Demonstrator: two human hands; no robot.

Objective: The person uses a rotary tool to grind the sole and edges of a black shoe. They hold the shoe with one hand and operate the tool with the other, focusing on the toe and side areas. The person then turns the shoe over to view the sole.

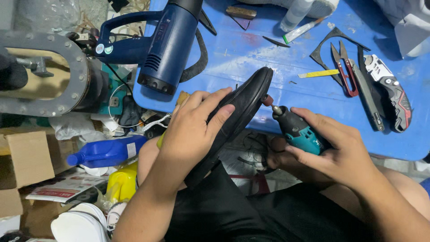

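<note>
Two hands (192, 130) (340, 148) (one shoe (242, 107), one grinder (295, 130)).

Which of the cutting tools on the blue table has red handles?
The small thread snips; the folding utility knife beside them on the blue table is grey, black and red-trimmed.

Bright, even overhead light, soft shadows, faint glare on the blue table (251, 54), sharp focus, slight wide-angle edge distortion
</note>
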